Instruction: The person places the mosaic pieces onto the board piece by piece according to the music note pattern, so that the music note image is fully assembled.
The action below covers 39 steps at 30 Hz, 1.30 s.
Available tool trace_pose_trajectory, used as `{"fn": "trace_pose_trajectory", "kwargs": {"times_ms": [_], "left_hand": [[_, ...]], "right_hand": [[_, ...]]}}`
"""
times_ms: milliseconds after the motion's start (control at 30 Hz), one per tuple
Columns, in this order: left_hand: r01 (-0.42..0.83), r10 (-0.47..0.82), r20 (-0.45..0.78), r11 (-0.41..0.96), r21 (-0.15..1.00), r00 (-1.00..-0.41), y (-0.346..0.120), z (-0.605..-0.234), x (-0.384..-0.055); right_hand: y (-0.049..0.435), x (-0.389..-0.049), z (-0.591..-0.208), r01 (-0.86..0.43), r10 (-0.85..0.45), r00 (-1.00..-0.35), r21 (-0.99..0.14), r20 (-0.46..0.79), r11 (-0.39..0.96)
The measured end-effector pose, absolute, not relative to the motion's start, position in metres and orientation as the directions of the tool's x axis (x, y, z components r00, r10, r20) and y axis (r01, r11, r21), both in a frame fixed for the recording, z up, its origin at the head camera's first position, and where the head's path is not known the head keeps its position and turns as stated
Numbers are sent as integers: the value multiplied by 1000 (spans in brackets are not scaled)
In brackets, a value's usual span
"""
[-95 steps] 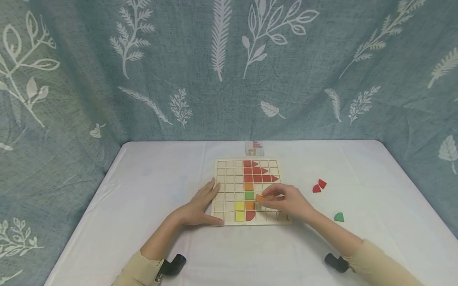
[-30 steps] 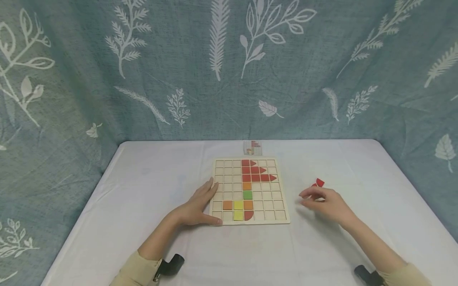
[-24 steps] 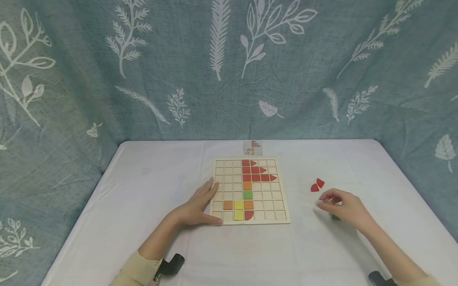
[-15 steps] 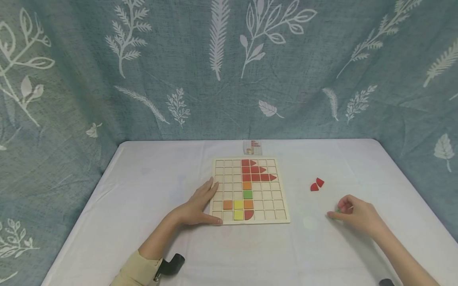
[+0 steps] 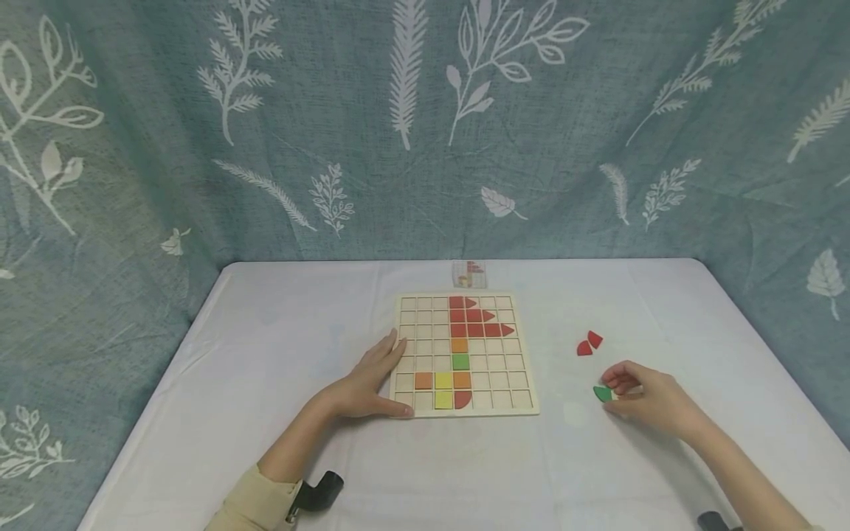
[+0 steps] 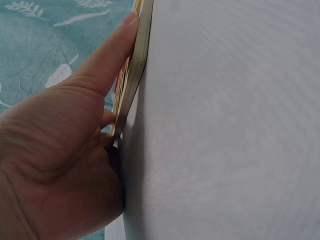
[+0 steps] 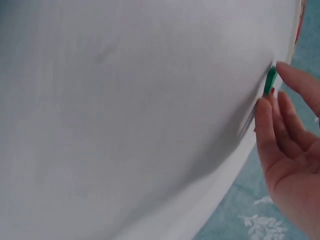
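Note:
In the head view, my right hand [image 5: 654, 398] pinches a green quarter-circle tile [image 5: 603, 394] between thumb and fingers, to the right of a wooden grid board [image 5: 518, 361]. The right wrist view shows the green tile edge-on at the fingertips, close over the cloth. My left hand [image 5: 368, 383] rests at the board's left edge with its fingers stretched out, thumb at the near corner. Red squares and pointed tiles [image 5: 508, 330] form three rows on the board. Below them lie orange, green and yellow squares [image 5: 443, 400] and a red rounded tile [image 5: 462, 400].
Two red quarter-circle tiles [image 5: 584, 348] lie on the white cloth right of the board. A small card [image 5: 468, 274] with a tile picture lies beyond the board's far edge. A patterned blue-green curtain [image 5: 425, 184] hangs behind the table.
The orange square that my right hand held now lies on the board, left of the upper yellow square. That hand has moved right and taken hold of the green tile. My left hand stays put.

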State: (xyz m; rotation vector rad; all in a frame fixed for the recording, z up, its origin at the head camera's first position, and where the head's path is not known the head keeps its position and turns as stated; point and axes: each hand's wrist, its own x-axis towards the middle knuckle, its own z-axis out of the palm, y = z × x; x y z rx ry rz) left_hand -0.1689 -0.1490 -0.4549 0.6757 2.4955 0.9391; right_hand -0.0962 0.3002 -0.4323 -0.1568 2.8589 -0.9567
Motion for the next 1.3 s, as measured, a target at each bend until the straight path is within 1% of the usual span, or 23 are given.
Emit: {"fn": "trace_pose_trajectory", "kwargs": {"times_ms": [167, 267, 367, 467, 600, 767, 1000, 1167, 1300], "left_hand": [[293, 555, -190, 663, 689, -810, -149, -456, -169], [293, 555, -189, 662, 690, -810, -149, -457, -169], [296, 556, -186, 661, 690, -810, -149, -458, -170], [295, 555, -185, 661, 689, -811, -149, -458, -170], [295, 555, -184, 661, 690, -811, -149, -458, -169], [296, 559, -186, 659, 692, -808, -149, -458, -169], [301, 562, -183, 658, 690, -807, -149, -458, -168], [301, 562, -184, 658, 690, -807, -148, -458, -168], [305, 562, -177, 656, 690, -808, -149, -459, -169]], "right_hand": [[305, -97, -434, -115, -188, -981, -606, -57, 787], [306, -98, -436, -141, -190, -982, -593, -21, 793], [302, -100, -437, -164, -191, -981, -604, 20, 780], [294, -104, -437, -148, -171, -985, -652, 29, 743], [276, -109, -437, -89, -127, -992, -727, 2, 681], [247, -118, -436, -56, -126, -992, -802, -24, 594], [204, -127, -438, -58, -188, -982, -883, -35, 465], [173, -132, -440, -78, -266, -963, -903, -41, 422], [149, -136, -439, -95, -341, -938, -901, -61, 423]]}}
